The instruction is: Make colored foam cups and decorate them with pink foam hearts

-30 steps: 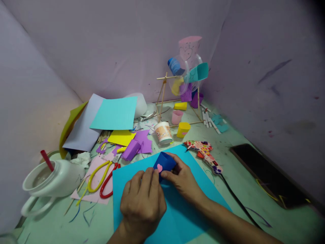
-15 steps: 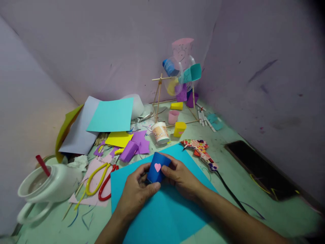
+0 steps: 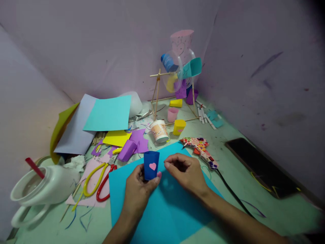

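A small blue paper cup (image 3: 149, 173) stands upright in my left hand (image 3: 140, 188), with fingers behind it and the thumb across its lower front. A pink paper heart (image 3: 152, 166) is stuck on its face. Just right of the cup, apart from it, is my right hand (image 3: 186, 173); its thumb and forefinger are pinched together and the other fingers curl in. Whatever that pinch holds, if anything, is too small to make out. Beneath both hands lies a blue paper sheet (image 3: 167, 217).
A floral glue gun (image 3: 196, 147) and a phone (image 3: 254, 166) lie right. Scissors (image 3: 96, 179), purple scraps and a white pitcher (image 3: 56, 181) are left. Behind stand a stick-framed wheel with coloured cups (image 3: 177, 73), a printed paper cup (image 3: 159, 131) and a yellow cup (image 3: 179, 127).
My right hand has let go of the blue cup and drawn slightly right, its fingers now pinched. My left hand keeps the cup, turned more upright and shifted a little left.
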{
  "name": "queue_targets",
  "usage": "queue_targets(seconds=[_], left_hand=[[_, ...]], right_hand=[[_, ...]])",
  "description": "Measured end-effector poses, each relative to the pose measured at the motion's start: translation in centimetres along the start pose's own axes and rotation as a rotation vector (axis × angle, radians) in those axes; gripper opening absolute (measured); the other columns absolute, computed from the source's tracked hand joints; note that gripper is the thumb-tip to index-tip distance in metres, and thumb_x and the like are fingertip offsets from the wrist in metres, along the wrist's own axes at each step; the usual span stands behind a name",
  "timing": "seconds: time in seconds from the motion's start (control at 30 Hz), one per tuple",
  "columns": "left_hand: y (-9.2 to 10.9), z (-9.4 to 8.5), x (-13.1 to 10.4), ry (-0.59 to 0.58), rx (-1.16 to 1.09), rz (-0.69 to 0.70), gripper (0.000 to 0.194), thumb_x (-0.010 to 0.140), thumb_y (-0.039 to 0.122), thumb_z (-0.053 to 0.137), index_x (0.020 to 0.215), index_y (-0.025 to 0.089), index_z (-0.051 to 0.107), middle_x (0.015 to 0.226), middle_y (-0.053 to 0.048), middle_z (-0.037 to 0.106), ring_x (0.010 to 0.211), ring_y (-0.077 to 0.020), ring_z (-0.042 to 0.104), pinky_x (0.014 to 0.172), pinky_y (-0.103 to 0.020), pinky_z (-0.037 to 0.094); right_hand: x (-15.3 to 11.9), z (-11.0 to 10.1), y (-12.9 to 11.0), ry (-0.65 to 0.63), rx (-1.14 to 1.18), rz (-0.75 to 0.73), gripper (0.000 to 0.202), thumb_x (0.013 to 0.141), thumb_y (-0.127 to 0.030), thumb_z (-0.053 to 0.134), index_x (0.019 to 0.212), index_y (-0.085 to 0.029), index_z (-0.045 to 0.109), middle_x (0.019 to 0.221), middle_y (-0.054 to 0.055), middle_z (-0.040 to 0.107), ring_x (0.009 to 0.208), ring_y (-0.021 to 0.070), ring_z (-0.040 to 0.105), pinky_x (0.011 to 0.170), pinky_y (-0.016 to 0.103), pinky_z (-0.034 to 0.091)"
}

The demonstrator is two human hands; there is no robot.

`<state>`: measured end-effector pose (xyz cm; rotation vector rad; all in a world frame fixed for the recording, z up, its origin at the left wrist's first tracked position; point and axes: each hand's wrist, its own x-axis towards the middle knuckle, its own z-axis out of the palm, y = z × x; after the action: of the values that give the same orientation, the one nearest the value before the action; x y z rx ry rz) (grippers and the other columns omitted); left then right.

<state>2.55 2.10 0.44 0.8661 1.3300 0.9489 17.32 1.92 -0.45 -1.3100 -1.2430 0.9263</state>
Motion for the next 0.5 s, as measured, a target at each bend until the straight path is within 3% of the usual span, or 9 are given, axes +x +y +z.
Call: queue_targets(seconds=[0.5], left_hand=[[-0.54,0.25,0.06,-0.011,0.145,0.047,0.040,0.051,0.017,0.076,0.088,0.014,0.062,0.080,-0.004,0.074,0.072,-0.0189,0.067,0.063,-0.025,0.052]], right_hand=[[0.09,0.87,0.35,-0.014,-0.223,-0.125,0.015,0.071,-0.023,0.059,0.064,-0.014,0.070,0.053,0.001,0.062,0.044,0.0088,0.045,0.044,0.021,0.035]])
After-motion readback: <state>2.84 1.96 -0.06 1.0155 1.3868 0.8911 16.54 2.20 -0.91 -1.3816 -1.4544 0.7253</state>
